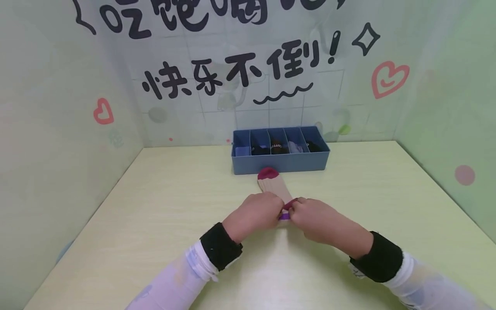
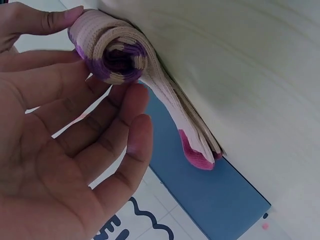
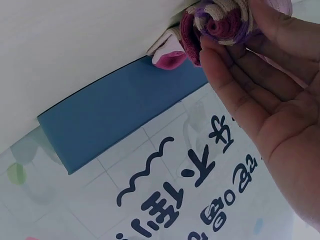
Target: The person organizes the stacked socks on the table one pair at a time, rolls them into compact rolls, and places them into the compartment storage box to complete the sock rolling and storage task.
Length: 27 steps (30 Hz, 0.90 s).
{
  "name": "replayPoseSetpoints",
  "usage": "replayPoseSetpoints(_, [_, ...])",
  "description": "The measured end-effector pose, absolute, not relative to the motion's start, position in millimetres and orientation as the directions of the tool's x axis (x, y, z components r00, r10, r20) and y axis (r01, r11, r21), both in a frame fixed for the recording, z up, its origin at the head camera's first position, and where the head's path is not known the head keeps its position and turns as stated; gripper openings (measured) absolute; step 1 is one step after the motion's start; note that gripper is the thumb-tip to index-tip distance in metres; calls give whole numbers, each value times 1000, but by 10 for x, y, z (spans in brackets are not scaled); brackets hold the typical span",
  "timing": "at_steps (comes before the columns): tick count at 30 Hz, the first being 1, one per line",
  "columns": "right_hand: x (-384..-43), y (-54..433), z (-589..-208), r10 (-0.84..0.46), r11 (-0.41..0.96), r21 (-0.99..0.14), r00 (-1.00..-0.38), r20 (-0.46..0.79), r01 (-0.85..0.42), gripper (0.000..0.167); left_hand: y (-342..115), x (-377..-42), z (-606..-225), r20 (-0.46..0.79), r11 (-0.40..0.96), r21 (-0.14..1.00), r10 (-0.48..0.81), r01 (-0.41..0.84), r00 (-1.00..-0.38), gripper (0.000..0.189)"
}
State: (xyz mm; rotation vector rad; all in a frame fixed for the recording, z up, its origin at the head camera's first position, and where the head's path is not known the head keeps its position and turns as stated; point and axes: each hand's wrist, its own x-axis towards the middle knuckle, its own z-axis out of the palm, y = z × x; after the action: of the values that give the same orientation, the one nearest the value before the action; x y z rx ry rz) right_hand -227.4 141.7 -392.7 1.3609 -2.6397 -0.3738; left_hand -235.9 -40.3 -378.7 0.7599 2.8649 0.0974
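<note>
A pair of beige socks (image 1: 276, 186) with dark red toes and purple bands lies on the table, its toes toward the box and its near end coiled into a roll. My left hand (image 1: 260, 212) holds one side of the roll (image 2: 102, 37), thumb on top and fingers underneath. On the other side, my right hand (image 1: 318, 219) grips it between thumb and fingers. The right wrist view shows the spiral end of the roll (image 3: 227, 22) with dark red at its centre. Beyond it, the flat part of the socks (image 2: 167, 102) stretches out in stacked layers.
A blue divided box (image 1: 280, 163) stands at the back of the table (image 1: 174, 206), just past the sock toes. Several of its compartments hold dark or lilac folded items. Behind it hangs a printed backdrop (image 1: 170, 125), with pale green side walls left and right.
</note>
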Motion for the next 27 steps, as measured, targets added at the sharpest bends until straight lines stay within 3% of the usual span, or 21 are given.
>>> replayPoseSetpoints(6, [-2345,1432,-3877,-748,661,30,-662,-43,-749,34,-390,-2363,-3789,-116,860,110,509,498,-853,27])
replayPoseSetpoints(9, [-2369,1448,-3871,-743,669,-26,-668,-32,-743,36,-402,-2355,-3789,-101,846,92,532,525,-841,27])
replayPoseSetpoints(14, [-2365,1454,-3899,-764,646,36,-645,25,-763,37,-439,-2357,-3805,-80,811,81,585,579,-807,28])
replayPoseSetpoints(22, [-2349,1448,-3905,-735,678,58,-677,31,-733,34,-440,-2343,-3802,-70,805,90,592,586,-803,17])
replayPoseSetpoints(27, [-2339,1468,-3947,-776,631,168,-615,138,-758,31,-471,-2332,-3767,-71,814,164,573,557,-817,13])
